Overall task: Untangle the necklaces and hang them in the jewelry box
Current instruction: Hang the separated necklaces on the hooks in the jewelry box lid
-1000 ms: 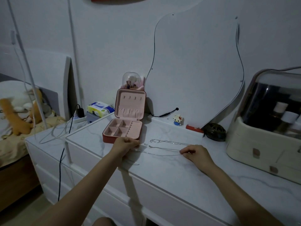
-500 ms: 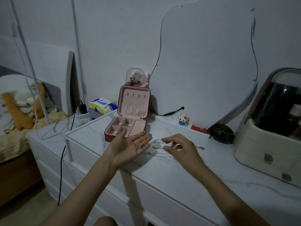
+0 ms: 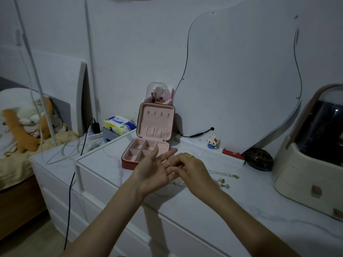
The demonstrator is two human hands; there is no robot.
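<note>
Necklaces (image 3: 222, 178): thin, glinting metal chains

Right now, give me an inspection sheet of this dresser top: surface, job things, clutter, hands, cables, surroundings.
Surface: white marbled dresser top.
Job's things: necklaces lie on the top, right of the hands; pink jewelry box is open, its lid hooks bare.
Clutter: toy figure, red item, dark round object, cosmetics case, tissue pack.
Hands: left hand palm up, fingers straight; right hand fingers curled at the left palm, hold unclear.
Cables: black cord hangs over the dresser's left front; mirror lead.
Surroundings: wall mirror, bed.
</note>
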